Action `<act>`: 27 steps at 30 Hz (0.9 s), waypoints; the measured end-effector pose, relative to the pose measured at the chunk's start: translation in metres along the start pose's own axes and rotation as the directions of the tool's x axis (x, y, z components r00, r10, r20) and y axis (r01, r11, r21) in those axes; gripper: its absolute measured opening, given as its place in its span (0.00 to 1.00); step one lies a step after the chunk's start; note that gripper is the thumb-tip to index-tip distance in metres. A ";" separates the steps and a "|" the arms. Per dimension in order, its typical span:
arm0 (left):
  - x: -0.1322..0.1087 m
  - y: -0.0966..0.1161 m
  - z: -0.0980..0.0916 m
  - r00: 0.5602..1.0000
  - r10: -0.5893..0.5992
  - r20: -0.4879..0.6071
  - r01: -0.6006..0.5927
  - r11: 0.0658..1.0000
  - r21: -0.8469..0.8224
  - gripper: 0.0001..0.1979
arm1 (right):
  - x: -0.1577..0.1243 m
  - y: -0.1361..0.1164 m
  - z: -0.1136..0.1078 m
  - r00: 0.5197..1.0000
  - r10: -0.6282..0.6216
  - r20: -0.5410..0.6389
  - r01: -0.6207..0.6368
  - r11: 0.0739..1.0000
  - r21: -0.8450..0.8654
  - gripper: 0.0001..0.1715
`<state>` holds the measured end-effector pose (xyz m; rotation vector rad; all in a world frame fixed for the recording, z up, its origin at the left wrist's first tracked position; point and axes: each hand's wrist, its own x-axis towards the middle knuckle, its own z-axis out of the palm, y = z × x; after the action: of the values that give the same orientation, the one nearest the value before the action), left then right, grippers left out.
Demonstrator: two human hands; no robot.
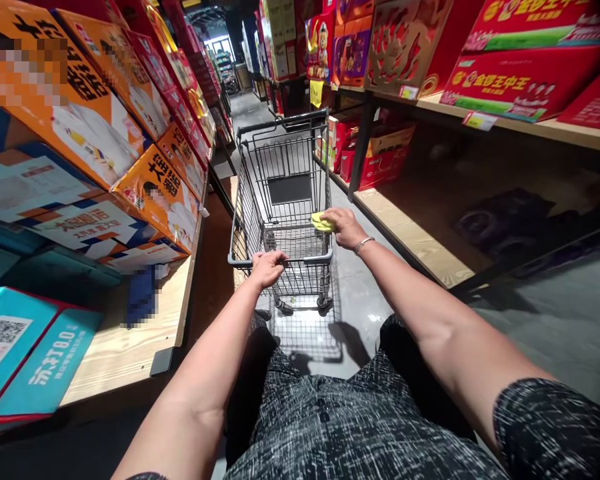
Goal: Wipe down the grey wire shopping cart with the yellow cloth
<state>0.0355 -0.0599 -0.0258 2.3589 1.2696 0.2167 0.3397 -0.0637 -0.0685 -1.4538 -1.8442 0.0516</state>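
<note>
Ideally, from my remote seat, I'd brace the left hand (269, 268), curled over the near rim (317, 259), and spread the cloth (323, 222) flatter under the right hand (347, 228), which grips it beside the basket's right edge, contact unclear. The shopping cart (290, 189) sits just ahead of both hands, long axis running away from them, its taller panelled end pointing farthest off

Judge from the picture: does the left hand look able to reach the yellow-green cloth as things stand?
Probably yes: the left hand is on the cart handle; nothing visible blocks its way to the cloth, though the right hand holds it.
</note>
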 end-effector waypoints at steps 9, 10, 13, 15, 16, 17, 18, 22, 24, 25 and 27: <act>0.003 -0.006 -0.005 0.995 -0.099 -0.016 0.098 0.994 -0.054 0.07 | -0.114 -0.060 0.042 0.976 -0.040 -0.214 0.058 0.995 0.076 0.27; 0.004 -0.007 -0.006 0.994 -0.110 -0.022 0.109 0.992 -0.057 0.09 | -0.121 -0.062 0.049 0.978 -0.047 -0.202 0.057 0.998 0.041 0.25; 0.005 -0.009 -0.008 0.989 -0.143 -0.043 0.140 0.988 -0.063 0.17 | -0.145 -0.058 0.078 0.994 -0.081 -0.078 0.077 0.995 -0.057 0.22; 0.006 -0.011 -0.009 0.985 -0.161 -0.056 0.158 0.985 -0.064 0.18 | -0.164 -0.051 0.098 0.991 -0.109 0.074 0.116 0.988 -0.100 0.23; 0.007 -0.013 -0.008 0.984 -0.169 -0.059 0.165 0.984 -0.066 0.19 | -0.174 -0.047 0.106 0.982 -0.117 0.147 0.134 0.984 -0.113 0.22; 0.008 -0.015 -0.008 0.982 -0.177 -0.060 0.173 0.982 -0.070 0.19 | -0.184 -0.043 0.114 0.971 -0.119 0.205 0.146 0.982 -0.123 0.22; 0.008 -0.017 -0.008 0.981 -0.185 -0.062 0.180 0.981 -0.074 0.20 | -0.193 -0.040 0.120 0.961 -0.121 0.247 0.156 0.980 -0.127 0.21; 0.011 -0.024 -0.007 0.977 -0.199 -0.071 0.193 0.978 -0.075 0.21 | -0.208 -0.034 0.129 0.940 -0.153 0.306 0.190 0.977 -0.094 0.20; 0.012 -0.026 -0.008 0.976 -0.203 -0.076 0.198 0.978 -0.071 0.21 | -0.203 -0.034 0.126 0.935 -0.170 0.312 0.204 0.976 -0.078 0.21; 0.012 -0.027 -0.009 0.974 -0.209 -0.082 0.204 0.977 -0.070 0.22 | -0.197 -0.033 0.123 0.935 -0.174 0.310 0.207 0.976 -0.075 0.20; 0.012 -0.028 -0.012 0.970 -0.225 -0.098 0.218 0.973 -0.074 0.23 | -0.181 -0.032 0.111 0.940 -0.170 0.295 0.202 0.976 -0.081 0.16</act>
<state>0.0177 -0.0329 -0.0289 2.1567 1.5411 0.3084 0.2585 -0.1816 -0.2279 -1.3955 -2.2464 0.0719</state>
